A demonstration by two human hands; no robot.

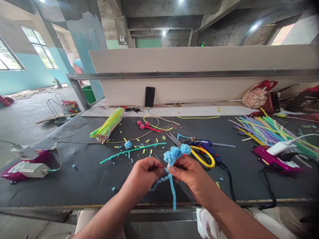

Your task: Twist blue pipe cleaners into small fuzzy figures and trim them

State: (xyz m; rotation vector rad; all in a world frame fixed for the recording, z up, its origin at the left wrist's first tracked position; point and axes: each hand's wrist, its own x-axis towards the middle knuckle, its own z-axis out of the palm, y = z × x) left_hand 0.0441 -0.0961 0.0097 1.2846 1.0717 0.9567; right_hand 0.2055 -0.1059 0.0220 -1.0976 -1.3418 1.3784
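Observation:
In front of me I hold a fluffy blue pipe-cleaner flower (171, 155) above the black tabletop. My right hand (188, 171) pinches it just under the curled blue head, and a straight blue stem (173, 196) hangs below the fingers. My left hand (147, 171) is closed in a pinch at the same spot, by a twisted blue pipe cleaner (159, 182) that droops beneath it. The fingertips hide where the pieces meet. Just beyond my right hand lie yellow-handled scissors (211, 161) and a blue glue gun (207, 146).
A teal pipe cleaner (133, 152), a small blue pom-pom (128, 145) and yellow clippings lie beyond my hands. Pipe-cleaner bundles (109, 124) flank the table left and right (276, 129). Magenta power strips (276, 159) trail cables. A phone (150, 97) leans against the back board.

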